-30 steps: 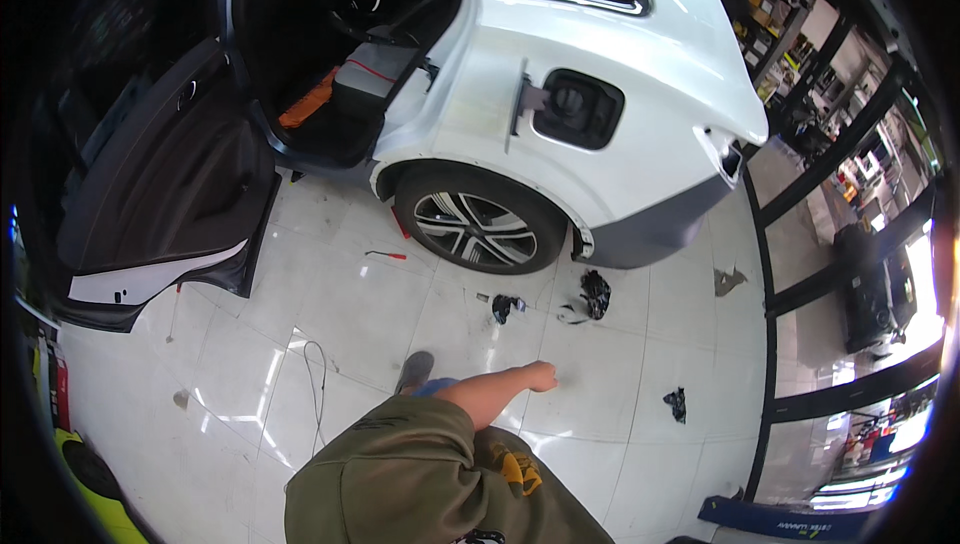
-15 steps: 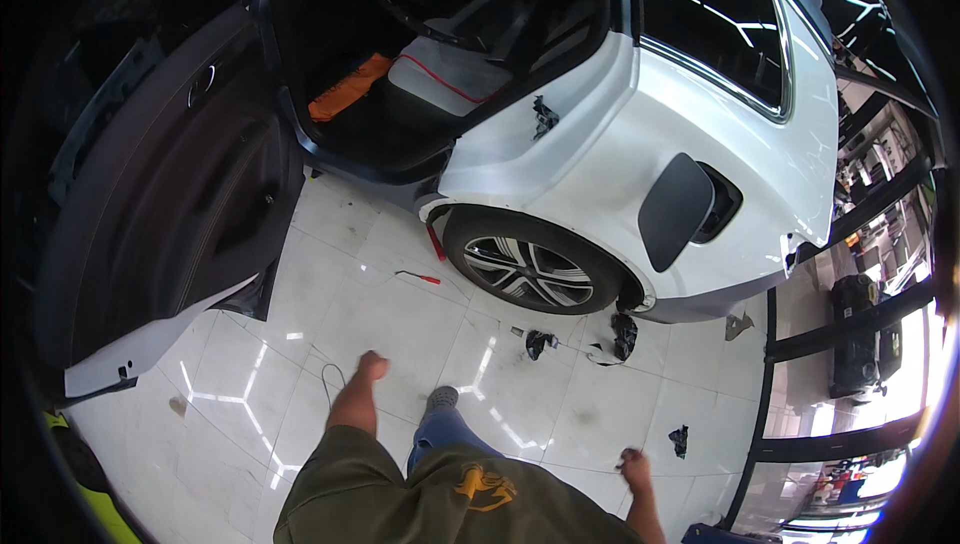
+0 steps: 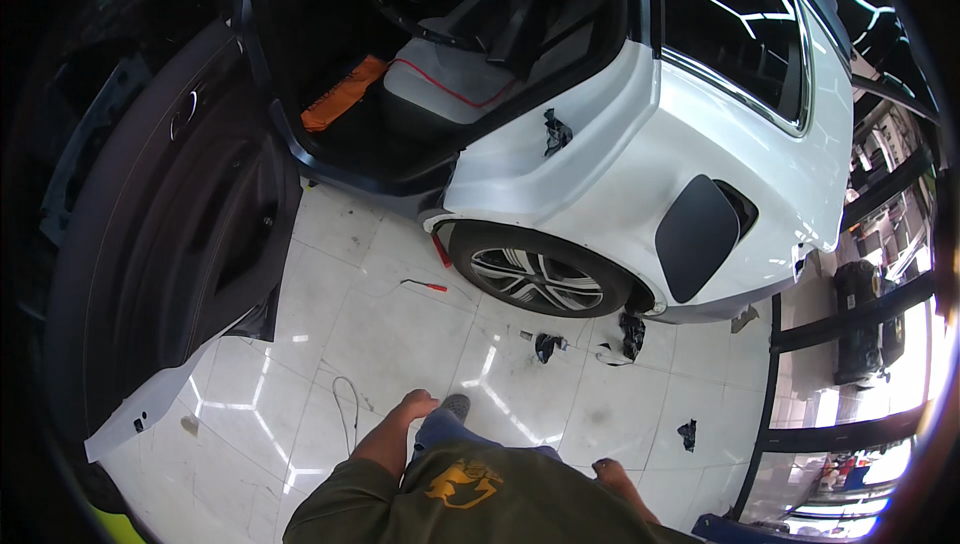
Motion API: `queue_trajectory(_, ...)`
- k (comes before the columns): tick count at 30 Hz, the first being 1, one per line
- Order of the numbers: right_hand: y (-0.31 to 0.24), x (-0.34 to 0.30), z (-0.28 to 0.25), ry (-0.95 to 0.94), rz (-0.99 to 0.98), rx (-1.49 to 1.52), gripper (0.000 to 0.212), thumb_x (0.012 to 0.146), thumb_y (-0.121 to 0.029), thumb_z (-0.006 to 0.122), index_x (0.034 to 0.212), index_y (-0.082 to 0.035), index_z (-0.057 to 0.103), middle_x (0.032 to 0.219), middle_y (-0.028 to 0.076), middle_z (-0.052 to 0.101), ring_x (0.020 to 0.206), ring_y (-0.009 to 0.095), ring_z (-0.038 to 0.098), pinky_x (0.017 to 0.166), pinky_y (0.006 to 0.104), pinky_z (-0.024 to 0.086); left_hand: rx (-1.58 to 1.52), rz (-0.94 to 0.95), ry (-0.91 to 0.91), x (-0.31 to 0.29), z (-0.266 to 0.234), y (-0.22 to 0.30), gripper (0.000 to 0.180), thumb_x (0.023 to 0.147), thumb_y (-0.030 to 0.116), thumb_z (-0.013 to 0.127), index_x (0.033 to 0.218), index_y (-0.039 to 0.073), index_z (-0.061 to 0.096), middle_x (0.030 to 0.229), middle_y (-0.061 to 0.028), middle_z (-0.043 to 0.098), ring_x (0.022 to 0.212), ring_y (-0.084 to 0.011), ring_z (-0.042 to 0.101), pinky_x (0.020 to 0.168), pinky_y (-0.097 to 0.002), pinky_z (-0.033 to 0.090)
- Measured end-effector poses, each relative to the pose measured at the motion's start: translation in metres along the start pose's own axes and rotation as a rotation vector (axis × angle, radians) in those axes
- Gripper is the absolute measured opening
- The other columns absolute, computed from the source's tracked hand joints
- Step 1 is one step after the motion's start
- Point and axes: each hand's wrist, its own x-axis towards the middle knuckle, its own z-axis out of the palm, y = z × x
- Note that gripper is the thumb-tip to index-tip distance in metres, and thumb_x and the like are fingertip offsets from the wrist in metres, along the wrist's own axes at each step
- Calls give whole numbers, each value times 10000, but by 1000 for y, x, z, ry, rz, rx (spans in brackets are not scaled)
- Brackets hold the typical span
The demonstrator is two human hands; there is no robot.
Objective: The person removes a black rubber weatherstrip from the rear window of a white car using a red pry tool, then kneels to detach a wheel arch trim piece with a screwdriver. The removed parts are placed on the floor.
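My left hand (image 3: 420, 405) hangs in front of me with its fingers curled closed, and I see nothing in it. Lower right, my right hand (image 3: 608, 470) is also closed; whether something small is in it I cannot make out. Neither hand touches the white car (image 3: 560, 184) ahead. Its rear wheel (image 3: 540, 279) faces me, and the dark fuel or charging flap (image 3: 697, 241) stands open. A crumpled black scrap (image 3: 556, 134) clings to the body panel above the wheel. On the floor lies a thin tool with a red handle (image 3: 432, 287).
An open car door (image 3: 170, 244) fills the left side. A thin wire loop (image 3: 345, 404) lies on the floor near my left hand. Crumpled black scraps (image 3: 546, 347) are scattered by the wheel, another scrap (image 3: 687, 435) farther right. Dark-framed glass (image 3: 850, 314) lines the right side.
My left hand has swung to the right and lower, near my foot. My right hand has come closer to my body. The view has shifted slightly, so the car sits a little differently.
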Motion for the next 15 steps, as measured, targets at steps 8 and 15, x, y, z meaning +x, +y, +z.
queue_trajectory(8, -5, 33, -26, -120, 300, 323, 198, 816, -187, 610, 842, 8, 596, 848, 151, 638, 842, 286, 659, 739, 384, 534, 18, -310, 149, 33, -103, -20, 486, 842, 418, 560, 990, -33, 663, 1100, -241, 614, 1053, -369, 583, 903, -406, 464)
queue_trajectory(15, 38, 136, -21, -167, 470, 432, 319, 816, -278, 616, 999, -17, 616, 869, 157, 673, 735, 267, 680, 710, 382, 531, -493, -118, 442, 37, -187, 53, 394, 864, 342, 573, 1013, -16, 640, 999, -176, 655, 930, -290, 617, 788, -384, 490)
